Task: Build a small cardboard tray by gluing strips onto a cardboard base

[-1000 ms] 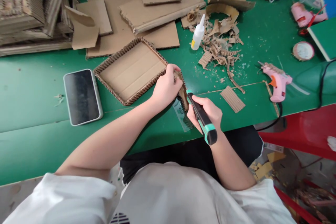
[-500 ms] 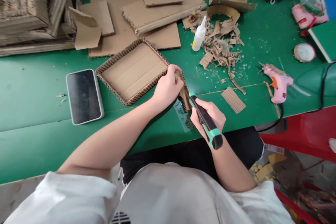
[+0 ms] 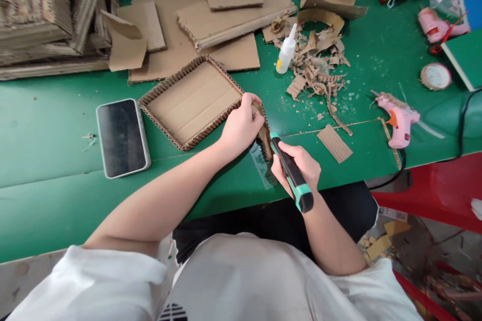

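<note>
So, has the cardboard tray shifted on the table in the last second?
No. The cardboard tray keeps the same gap to the phone beside it; the left hand stays on its corner.

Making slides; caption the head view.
Left hand grips a cardboard strip beside the corrugated tray while right hand holds a utility knife.

I have the left arm stretched forward and rightward, forearm bare. Left hand (image 3: 241, 128) palm down, fingers curled into a pinch. Right hand (image 3: 301, 165) just beside it and nearer me, closed in a fist grip, wrist bent.
</note>
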